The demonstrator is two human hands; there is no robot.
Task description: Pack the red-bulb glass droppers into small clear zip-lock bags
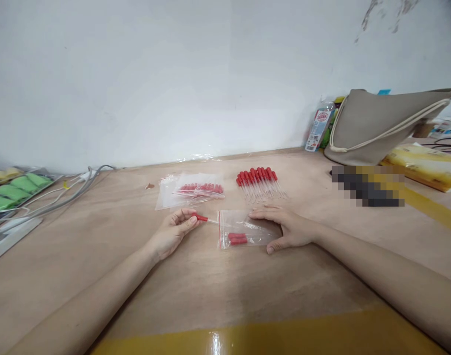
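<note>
- Right hand: open, resting on clear bag, two red-bulbed droppers inside; light pressure steadies it.
- Left hand: pinches one dropper by its bulb, stem at bag's mouth; keep it level.
- Beyond: loose droppers, fanned.

Light was diffuse and fairly bright. Glare showed on the near tape; soft shadow crossed the desk near centre. Wide-angle stretch affected the edges; a pixelated patch masked detail at right.
</note>
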